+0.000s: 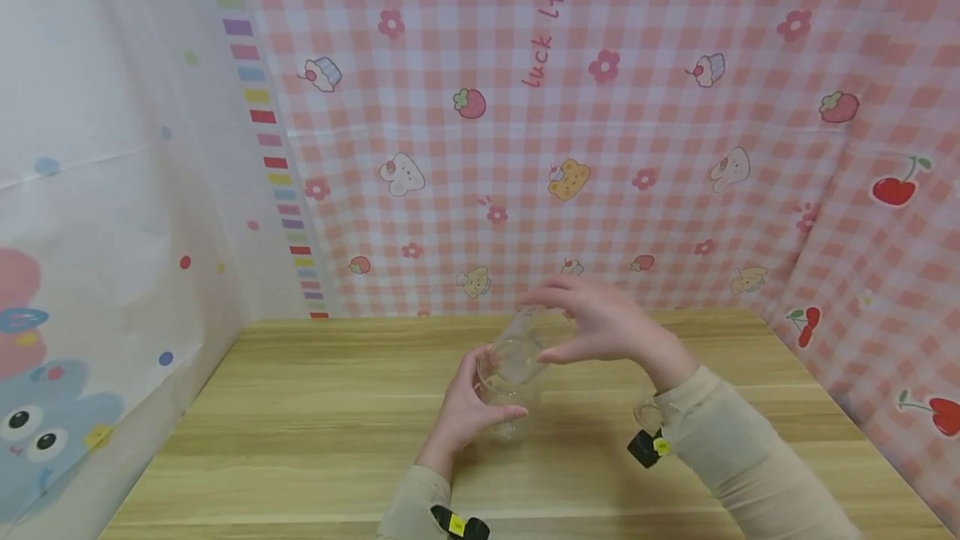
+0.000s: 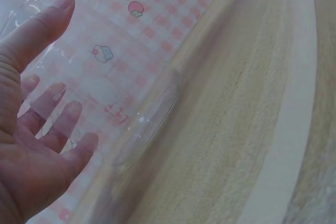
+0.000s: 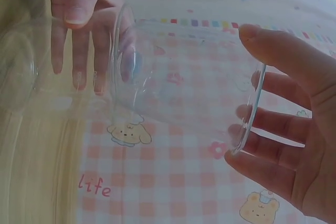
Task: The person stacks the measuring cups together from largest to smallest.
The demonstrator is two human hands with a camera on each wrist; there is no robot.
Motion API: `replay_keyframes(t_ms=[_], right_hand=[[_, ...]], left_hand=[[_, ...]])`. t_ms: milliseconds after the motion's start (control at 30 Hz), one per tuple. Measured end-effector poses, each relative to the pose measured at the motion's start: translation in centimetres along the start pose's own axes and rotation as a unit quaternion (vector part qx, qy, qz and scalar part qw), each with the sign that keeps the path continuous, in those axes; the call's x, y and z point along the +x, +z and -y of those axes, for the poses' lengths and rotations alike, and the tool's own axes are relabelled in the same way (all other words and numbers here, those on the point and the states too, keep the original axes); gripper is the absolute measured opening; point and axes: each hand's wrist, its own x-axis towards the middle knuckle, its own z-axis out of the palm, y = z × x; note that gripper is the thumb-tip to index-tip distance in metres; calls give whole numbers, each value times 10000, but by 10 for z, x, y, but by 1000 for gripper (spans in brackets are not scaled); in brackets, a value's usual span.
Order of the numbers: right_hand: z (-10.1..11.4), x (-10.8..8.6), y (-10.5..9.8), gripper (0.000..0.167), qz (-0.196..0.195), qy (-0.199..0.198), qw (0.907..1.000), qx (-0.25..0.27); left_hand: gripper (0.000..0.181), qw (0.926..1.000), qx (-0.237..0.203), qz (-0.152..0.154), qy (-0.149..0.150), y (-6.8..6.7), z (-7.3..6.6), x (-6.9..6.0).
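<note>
- In front of me, a person's left hand (image 1: pixel 468 408) is wrapping thumb and fingers around a clear lower beaker (image 2: pixel 113 82), with small white markings showing near the fingertips.
- The right hand (image 1: pixel 607 323) is curving around one end of a clear upper vessel (image 3: pixel 184 87), holding it between thumb and fingers.
- That upper vessel is tilting, its far end meeting the lower beaker's mouth; I cannot tell how far inside it is reaching.
- Both vessels are sitting above the middle of a wood-grain table (image 1: pixel 300 440); whether the beaker is touching it, I cannot tell.
- Another clear round object (image 1: pixel 647 412) is showing beside the right sleeve (image 1: pixel 750 448).
- Behind, a pink-checked cloth (image 1: pixel 435 140) is hanging, displaying strawberries, cupcakes and the words "luck life".
</note>
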Motion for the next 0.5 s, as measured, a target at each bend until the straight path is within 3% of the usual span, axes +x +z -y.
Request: replay_keyframes(t_ms=[367, 500], right_hand=[[3, 6, 8, 69, 219, 35, 9994, -272], [5, 8, 11, 68, 306, 29, 9992, -273]], left_hand=[[89, 9999, 127, -28, -37, 0, -2, -1], [91, 9999, 156, -69, -22, 1, 12, 4]])
